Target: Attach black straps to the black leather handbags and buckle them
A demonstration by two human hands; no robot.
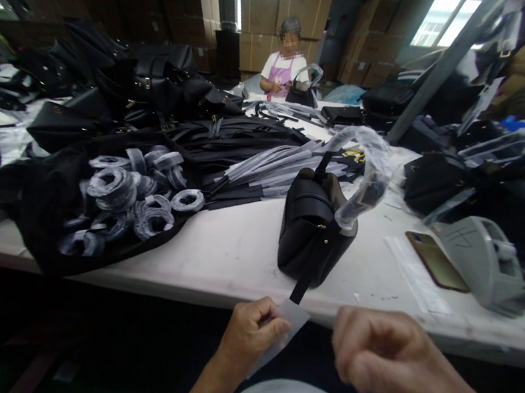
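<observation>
Two hands [258, 330] near black bag [306, 229]

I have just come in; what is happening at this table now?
The person's left hand grips a pale wrapping at the end of a black strap by the black handbag, which rests on the white table. The right hand is curled nearby, too blurred to tell whether it holds anything. Wrapped coils lie farther left. Across the table, a co-worker wears a purple apron.

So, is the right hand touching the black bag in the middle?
Apart. The head view shows white tabletop between the right hand and the black bag.
</observation>
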